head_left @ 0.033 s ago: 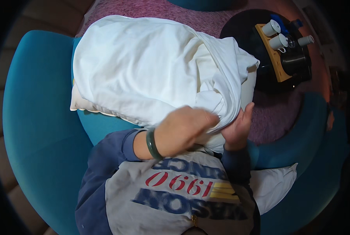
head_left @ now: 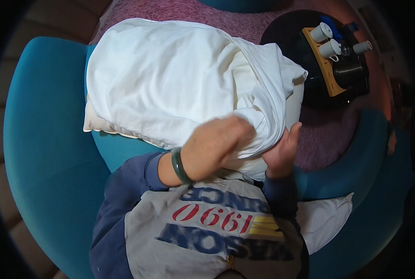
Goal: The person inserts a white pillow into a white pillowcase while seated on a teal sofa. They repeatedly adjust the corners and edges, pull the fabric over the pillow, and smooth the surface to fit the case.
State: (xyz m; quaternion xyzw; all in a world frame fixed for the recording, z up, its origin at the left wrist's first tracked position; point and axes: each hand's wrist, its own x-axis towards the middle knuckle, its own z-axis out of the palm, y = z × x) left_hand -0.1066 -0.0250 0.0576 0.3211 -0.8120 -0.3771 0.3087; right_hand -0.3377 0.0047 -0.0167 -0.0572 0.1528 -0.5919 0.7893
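Note:
A large, wrinkled white cloth [head_left: 161, 69] covers a plump white bundle in front of me, pillow-like, with a cream corner [head_left: 92, 123] poking out at the left. At the right end the cloth gathers into a twisted fold [head_left: 263, 116]. Over the near side of this fold is my left hand [head_left: 219, 146], wearing a dark green bangle [head_left: 178, 166]. Its fingers curl downward, blurred and partly hidden. My right hand [head_left: 281, 153] lies palm up at the fold's right edge, thumb and a finger stretched out and apart. The cloth hides its other fingers.
The bundle lies on a teal curved sofa [head_left: 49, 139]. At the far right, a dark round table [head_left: 286, 35] holds a wooden tray [head_left: 326, 69], white lidded cups [head_left: 329, 49] and a dark kettle [head_left: 348, 73]. A white pillow [head_left: 326, 218] sits beside me at the right.
My left hand has shifted slightly up and to the left across the fold. My right hand and the bundle stay where they were.

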